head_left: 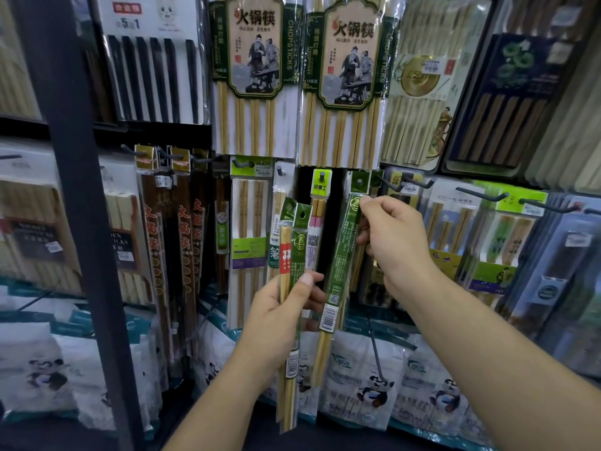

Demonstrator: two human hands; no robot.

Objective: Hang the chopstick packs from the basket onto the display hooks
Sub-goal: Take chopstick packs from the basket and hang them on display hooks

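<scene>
The left hand (279, 317) has its grip closed round a small bunch of chopstick packs (294, 252), held upright before the lower display row with the thumb across their fronts. The right hand (393, 242) pinches the upper part of a green pack (340, 268) in a narrow grip. The pack's header is up at a hook (359, 181) and its lower end slants toward the left hand; the header seems threaded on the hook, though blur leaves that unsure.

One head cam, wide-angle, looks fwd & slightly down, v. close to display hooks (481, 194).
</scene>
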